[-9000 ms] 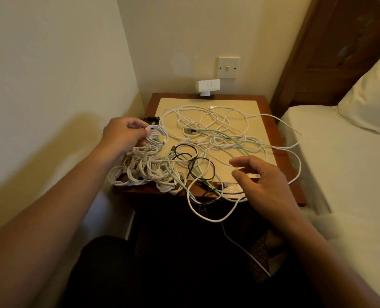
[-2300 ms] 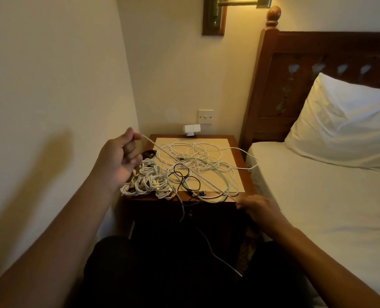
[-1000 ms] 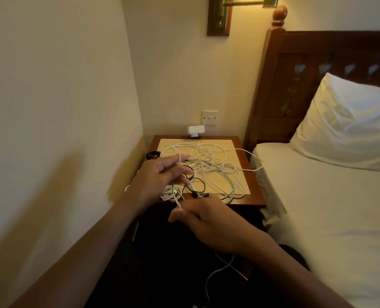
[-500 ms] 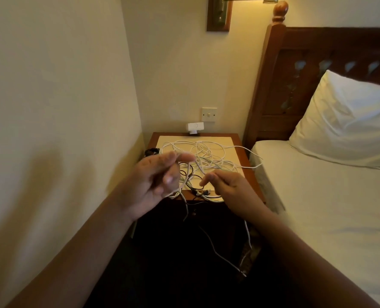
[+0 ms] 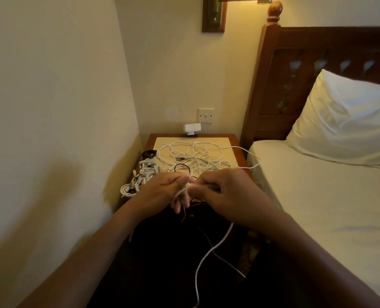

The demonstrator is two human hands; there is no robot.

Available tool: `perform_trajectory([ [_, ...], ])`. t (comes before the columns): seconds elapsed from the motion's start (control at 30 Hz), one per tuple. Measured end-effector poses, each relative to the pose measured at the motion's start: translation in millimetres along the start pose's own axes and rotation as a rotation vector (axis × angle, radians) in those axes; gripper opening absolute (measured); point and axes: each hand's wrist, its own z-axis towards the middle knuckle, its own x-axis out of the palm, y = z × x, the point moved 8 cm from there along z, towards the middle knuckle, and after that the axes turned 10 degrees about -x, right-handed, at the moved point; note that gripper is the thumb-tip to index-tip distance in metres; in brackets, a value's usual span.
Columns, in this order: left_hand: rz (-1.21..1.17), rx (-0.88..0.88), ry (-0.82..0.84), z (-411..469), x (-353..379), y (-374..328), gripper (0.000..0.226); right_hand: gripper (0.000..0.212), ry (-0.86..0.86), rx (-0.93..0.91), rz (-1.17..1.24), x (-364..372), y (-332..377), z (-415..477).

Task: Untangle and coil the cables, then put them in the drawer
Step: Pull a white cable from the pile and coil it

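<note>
The left hand (image 5: 162,192) and right hand (image 5: 224,194) both pinch a white cable (image 5: 209,252) before the tangle (image 5: 198,154) on the nightstand (image 5: 234,140)

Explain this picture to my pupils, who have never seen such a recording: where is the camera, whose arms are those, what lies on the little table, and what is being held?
There is no machine here. A person wears one wide-angle camera on the head, looking forward and down, so the two arms reaching in from the bottom are the wearer's own. The left hand and right hand meet in front of a wooden bedside table. Both seem to pinch one white cable, though the picture is blurred there, and its loose part hangs below the hands. On the table lie a loose tangle of white cables, a tighter white bundle at its left edge, and a thin black cable. A bed with a pillow stands to the right. No drawer is visible.
</note>
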Motion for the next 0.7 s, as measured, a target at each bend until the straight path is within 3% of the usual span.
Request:
perform_trajectory([
  [0.07,-0.121,-0.043,0.165,-13.4,8.8,6.8,0.04,0.015,-0.156,0.014,0.03,-24.9,-13.6,3.1],
  [0.13,-0.301,-0.054,0.227,-27.4,6.8,10.9,0.047,0.015,-0.281,0.022,0.036,-39.2,-30.8,3.5],
  [0.23,-0.62,0.024,0.259,-39.6,-8.1,0.1,0.05,0.02,-0.315,0.083,0.061,-28.7,-63.7,-0.4],
  [0.37,-0.872,0.081,0.082,-29.8,-31.1,-20.1,0.042,0.022,-0.204,0.16,0.158,19.5,-83.4,-11.5],
  [0.47,-0.929,0.084,-0.049,-14.1,-28.9,-28.3,0.038,0.02,-0.11,0.111,0.173,55.7,-66.2,-17.8],
  [0.57,-0.806,0.051,-0.163,1.0,-16.9,-20.7,0.031,0.021,-0.064,0.028,0.112,67.9,-33.7,-19.2],
  [0.63,-0.435,0.051,-0.257,4.2,-11.2,-18.7,0.03,0.024,-0.045,0.01,0.06,58.6,-20.5,-16.9],
  [0.7,-0.072,0.063,-0.215,4.4,-1.3,-19.4,0.029,0.025,-0.045,0.024,-0.005,38.5,-21.6,-11.1],
])
